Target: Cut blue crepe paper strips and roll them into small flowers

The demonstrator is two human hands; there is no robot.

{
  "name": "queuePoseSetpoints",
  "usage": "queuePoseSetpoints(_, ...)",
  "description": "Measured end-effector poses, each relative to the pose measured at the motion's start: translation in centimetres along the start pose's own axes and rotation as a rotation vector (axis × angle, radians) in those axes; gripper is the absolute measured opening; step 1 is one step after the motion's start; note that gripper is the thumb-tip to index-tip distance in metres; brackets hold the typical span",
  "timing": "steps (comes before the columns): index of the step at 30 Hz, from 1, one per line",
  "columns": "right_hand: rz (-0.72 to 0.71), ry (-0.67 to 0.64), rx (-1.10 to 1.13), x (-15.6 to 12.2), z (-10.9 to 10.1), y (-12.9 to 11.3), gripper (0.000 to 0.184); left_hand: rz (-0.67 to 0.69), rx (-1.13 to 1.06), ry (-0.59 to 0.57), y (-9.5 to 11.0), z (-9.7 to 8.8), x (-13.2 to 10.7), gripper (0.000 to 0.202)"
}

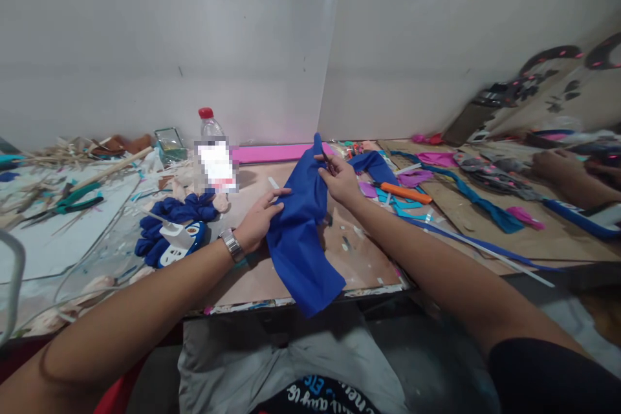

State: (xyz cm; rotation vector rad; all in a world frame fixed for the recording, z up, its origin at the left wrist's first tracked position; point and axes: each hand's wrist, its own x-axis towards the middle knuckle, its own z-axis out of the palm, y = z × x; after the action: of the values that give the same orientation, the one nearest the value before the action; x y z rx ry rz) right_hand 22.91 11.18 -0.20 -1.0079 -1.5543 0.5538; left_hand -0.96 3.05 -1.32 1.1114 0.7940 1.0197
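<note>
A long piece of blue cloth point(301, 233) lies on the brown worktable point(359, 259), its lower end hanging over the front edge. My left hand point(259, 220) rests on the cloth's left side with fingers stretched flat; a metal watch sits on that wrist. My right hand point(339, 178) is closed on the cloth's upper right edge and seems to hold a small dark tool there; I cannot make out what it is.
A plastic bottle point(212, 152) with a red cap stands behind the cloth, before a pink strip point(276, 153). Crumpled blue fabric point(169, 220) and green-handled scissors point(72, 200) lie left. An orange-handled cutter point(405, 193) and coloured scraps lie right. Another person's hand point(557, 165) works far right.
</note>
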Motion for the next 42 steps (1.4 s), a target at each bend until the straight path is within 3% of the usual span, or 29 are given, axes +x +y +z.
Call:
queuePoseSetpoints(6, -0.112, -0.019, -0.032, 4.1, 0.9, -1.2, 0.033, 0.116, 0.023, 0.025, -0.2, 0.0, 0.0, 0.048)
queuePoseSetpoints(12, 0.071, -0.004, -0.214, 8.3, 3.3, 1.6, 0.033, 0.119, 0.002, 0.09, -0.6, 0.0, 0.5, 0.059)
queuePoseSetpoints(20, 0.272, -0.046, -0.401, 9.2, 4.5, 5.6, 0.031, -0.079, 0.049, 0.082, -0.8, -0.1, 0.3, 0.067)
queuePoseSetpoints(24, 0.355, -0.099, -0.418, 9.5, 4.5, 6.2, 0.043, -0.081, 0.025, 0.108, -0.6, 0.0, 0.2, 0.072)
queuePoseSetpoints(28, 0.419, -0.137, -0.361, 9.8, 4.3, 6.3, 0.032, -0.079, 0.032, 0.151, -0.9, 0.0, 0.5, 0.069)
queuePoseSetpoints(32, 0.361, -0.145, -0.314, 9.0, 3.2, 5.0, 0.02, -0.008, 0.058, 0.06, -1.9, -0.6, 0.8, 0.072)
queuePoseSetpoints(38, 0.246, -0.307, -0.21, 4.7, 1.3, 0.5, 0.016, 0.437, 0.67, -0.081, -2.1, -1.1, 0.3, 0.07)
queuePoseSetpoints(42, 0.205, -0.398, -0.161, -0.2, -0.1, -3.6, 0.021, 0.502, 0.915, -0.057, -1.4, -0.9, -0.2, 0.045)
